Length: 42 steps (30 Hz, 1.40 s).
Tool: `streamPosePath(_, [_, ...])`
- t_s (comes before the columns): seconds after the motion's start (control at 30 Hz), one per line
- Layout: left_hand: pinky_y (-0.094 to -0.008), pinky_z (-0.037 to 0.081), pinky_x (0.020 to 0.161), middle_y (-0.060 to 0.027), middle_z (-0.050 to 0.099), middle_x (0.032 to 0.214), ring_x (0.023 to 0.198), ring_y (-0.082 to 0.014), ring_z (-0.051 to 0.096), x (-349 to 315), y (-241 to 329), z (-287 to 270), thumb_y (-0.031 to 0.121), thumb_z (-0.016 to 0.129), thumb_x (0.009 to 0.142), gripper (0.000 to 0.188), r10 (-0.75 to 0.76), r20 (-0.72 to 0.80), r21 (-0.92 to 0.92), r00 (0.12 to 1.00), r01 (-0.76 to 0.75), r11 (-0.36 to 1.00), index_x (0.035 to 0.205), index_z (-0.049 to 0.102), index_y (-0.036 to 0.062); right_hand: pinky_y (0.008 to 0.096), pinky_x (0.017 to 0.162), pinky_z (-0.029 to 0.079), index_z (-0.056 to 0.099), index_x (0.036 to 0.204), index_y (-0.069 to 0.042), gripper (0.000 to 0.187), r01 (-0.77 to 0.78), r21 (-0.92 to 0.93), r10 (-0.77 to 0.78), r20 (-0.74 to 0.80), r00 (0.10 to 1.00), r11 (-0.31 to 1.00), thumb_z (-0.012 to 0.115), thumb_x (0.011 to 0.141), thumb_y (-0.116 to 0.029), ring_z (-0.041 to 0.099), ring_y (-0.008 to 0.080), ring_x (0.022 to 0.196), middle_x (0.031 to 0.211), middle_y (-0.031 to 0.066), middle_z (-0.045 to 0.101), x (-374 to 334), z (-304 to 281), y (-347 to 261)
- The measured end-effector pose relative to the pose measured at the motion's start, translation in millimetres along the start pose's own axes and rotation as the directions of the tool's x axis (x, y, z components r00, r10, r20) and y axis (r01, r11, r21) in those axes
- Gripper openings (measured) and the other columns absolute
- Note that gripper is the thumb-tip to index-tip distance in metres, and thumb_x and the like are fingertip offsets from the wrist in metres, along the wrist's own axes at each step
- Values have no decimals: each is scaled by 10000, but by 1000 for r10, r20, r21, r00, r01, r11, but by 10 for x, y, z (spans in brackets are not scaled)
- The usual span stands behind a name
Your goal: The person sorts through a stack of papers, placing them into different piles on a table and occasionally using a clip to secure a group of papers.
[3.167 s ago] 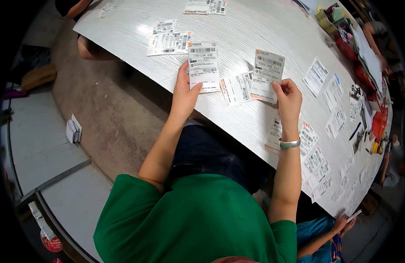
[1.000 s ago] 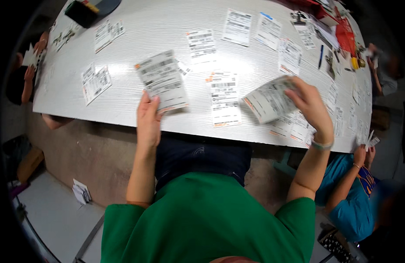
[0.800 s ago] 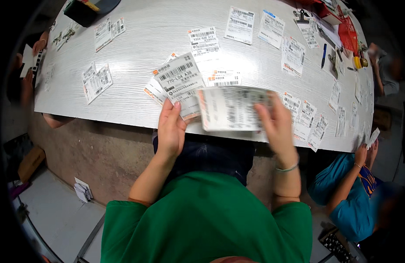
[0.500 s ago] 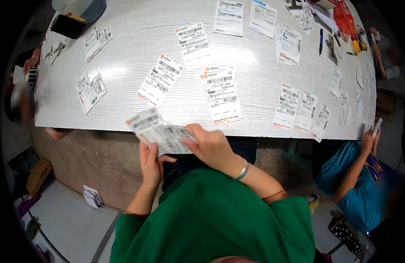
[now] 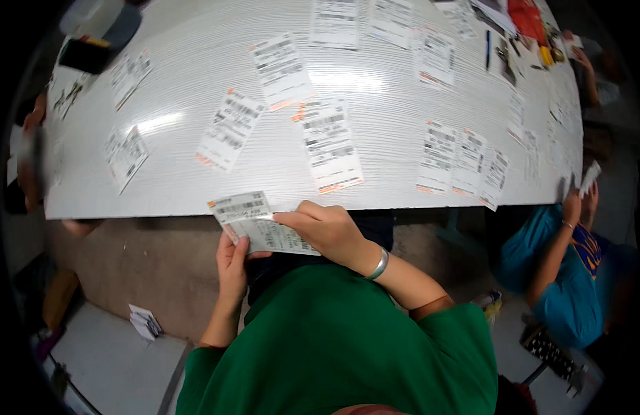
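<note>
1. Before you spreads the broad, white, wood-grained table (image 5: 392, 131);
2. the white, rectangular, printed paper slips (image 5: 282, 236) you hold overlap by its near edge;
3. your bare right hand (image 5: 334, 232) is closed, thumb and fingers pinching those slips from the right;
4. your bare left hand (image 5: 233, 266) is closed too, gripping their lower left part;
5. a slim blue pen (image 5: 487, 50) lies on the table's far right side;
6. a silver metal bracelet (image 5: 380, 264) circles your right wrist (image 5: 363, 256).
</note>
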<state>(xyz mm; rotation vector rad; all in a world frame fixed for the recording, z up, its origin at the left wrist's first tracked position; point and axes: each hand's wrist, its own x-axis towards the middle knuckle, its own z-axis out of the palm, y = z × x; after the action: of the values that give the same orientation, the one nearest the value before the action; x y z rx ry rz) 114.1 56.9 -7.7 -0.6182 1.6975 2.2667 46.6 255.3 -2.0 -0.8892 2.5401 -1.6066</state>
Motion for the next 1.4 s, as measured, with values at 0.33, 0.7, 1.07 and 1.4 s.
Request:
streamPosePath(0.33, [-267,556,601,-151,561,1066,842,-177,612,159,0,332,112,386,932,336,45,36,95,998,-49,994,1234,354,-31,286,514,461,610,970,-90,174,-119,-12,119,45,992,993,599,812,-161,578,206,591,721,48,566,-96,-345,13])
streamPosePath(0.7, [-254,547,561,-154,575,1036,783,-169,618,345,171,572,121,389,932,329,136,80,132,987,-146,980,1218,366,-40,290,697,470,584,1026,-33,358,-518,-576,389,-342,855,633,695,704,-144,577,190,805,914,69,599,-379,-2106,936])
streamPosePath(1.07, [-268,562,596,-164,568,1059,835,-191,615,364,200,668,128,387,932,343,147,108,135,983,-161,978,1230,360,-41,335,796,438,546,973,-44,414,-445,-708,577,-65,814,549,747,628,-152,565,260,878,947,102,600,-99,-2182,952])
streamPosePath(1.4, [-280,566,650,-159,533,1138,897,-198,608,429,182,752,149,377,942,389,-16,153,76,988,5,997,1286,322,-24,233,611,417,610,919,4,149,-453,-59,416,-302,858,890,577,843,-119,531,118,682,773,55,599,-119,-2337,556])
